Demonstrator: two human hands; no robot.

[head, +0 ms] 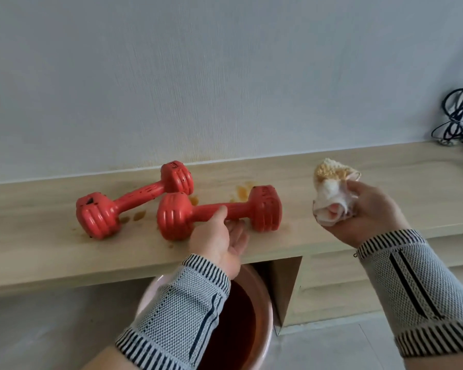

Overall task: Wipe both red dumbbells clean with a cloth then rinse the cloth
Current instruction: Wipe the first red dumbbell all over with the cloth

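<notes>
Left hand (225,236) at near dumbbell (219,209); right hand (369,212) grips cloth (332,193).

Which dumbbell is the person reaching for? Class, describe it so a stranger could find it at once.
Start at the long pale wooden shelf along the wall, where two red dumbbells lie among brown stains. Take the nearer dumbbell, towards the right. Unlike the farther dumbbell, angled back to the wall, it has the left hand at its handle.

Head view looks down, close over the shelf (64,252).
</notes>
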